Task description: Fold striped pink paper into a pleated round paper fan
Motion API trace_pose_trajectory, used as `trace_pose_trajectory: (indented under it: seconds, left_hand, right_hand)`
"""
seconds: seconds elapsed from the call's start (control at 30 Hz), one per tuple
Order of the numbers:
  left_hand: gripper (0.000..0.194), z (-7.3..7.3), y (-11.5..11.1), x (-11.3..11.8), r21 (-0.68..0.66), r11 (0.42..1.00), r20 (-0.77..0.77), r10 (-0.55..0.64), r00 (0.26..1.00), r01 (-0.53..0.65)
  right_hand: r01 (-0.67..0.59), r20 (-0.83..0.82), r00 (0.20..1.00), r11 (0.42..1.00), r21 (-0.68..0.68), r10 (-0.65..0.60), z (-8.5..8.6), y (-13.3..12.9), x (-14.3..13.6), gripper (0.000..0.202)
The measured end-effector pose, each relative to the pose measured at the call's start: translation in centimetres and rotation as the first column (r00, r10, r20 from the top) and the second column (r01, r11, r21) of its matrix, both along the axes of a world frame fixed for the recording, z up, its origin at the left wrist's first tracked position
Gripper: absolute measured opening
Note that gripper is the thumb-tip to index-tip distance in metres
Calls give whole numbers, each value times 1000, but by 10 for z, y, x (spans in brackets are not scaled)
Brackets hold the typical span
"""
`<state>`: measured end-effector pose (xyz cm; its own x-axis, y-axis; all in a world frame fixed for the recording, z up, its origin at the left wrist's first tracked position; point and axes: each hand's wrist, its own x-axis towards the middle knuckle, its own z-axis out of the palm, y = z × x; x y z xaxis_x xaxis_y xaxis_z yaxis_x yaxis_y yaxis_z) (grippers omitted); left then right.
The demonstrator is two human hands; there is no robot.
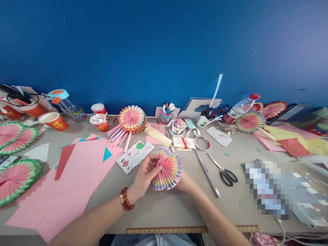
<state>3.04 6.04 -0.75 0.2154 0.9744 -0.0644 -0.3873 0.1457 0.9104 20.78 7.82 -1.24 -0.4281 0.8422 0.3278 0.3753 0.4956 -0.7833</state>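
Observation:
A round pleated paper fan (167, 169) in pink, yellow and lilac is held up over the front middle of the table. A narrow gap shows along its lower edge, and a notch at the top. My left hand (147, 172), with a red bead bracelet (125, 199) at the wrist, pinches the fan's left side between thumb and fingers. Behind the right side of the fan is my right hand (183, 181); its fingers are hidden by the paper. Just behind the left hand lies a marked white card (135, 156).
Pink paper sheets (77, 174) cover the left side. Black-handled scissors (227, 175), a silver-grey pen-like tool (208, 176) and a tape roll (202, 143) lie to the right. More pleated fans (132, 118), paper cups (99, 122) and a tilted bottle (242, 106) stand along the blue wall.

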Motion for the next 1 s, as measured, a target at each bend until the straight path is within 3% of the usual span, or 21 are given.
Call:
trace_pose_trajectory:
  seconds: [0.13, 0.3, 0.4, 0.47, 0.67, 0.8, 1.0]
  left_hand:
    - [31, 4, 4, -3, -42, 998, 6, 49, 999, -49]
    - [34, 9, 9, -6, -92, 993, 32, 72, 997, -69]
    - [34, 9, 11, -8, -94, 993, 42, 74, 996, -70]
    - [33, 9, 12, -9, -82, 994, 38, 77, 996, -74]
    - [33, 5, 11, -9, -68, 994, -31, 85, 996, -87]
    - [33, -2, 9, -8, -34, 995, -89, 88, 992, -91]
    - [28, -8, 9, -11, 34, 991, -195, 131, 972, -127]
  right_hand:
    - [-44, 93, 994, 998, -51, 48, 13, -2, 11, 45]
    - [0, 20, 1000, 991, -136, 3, 26, -2, 14, 107]
    - [-10, 19, 1000, 996, -88, 12, 30, -4, 15, 121]
    - [-15, 16, 1000, 999, -50, 16, 30, -5, 16, 113]
    - [69, -115, 992, 987, 142, -53, 29, -7, 18, 50]
    - [82, -97, 994, 964, 253, -59, 31, -7, 16, 40]
    - [74, -133, 990, 959, 274, -38, 35, -1, 15, 32]
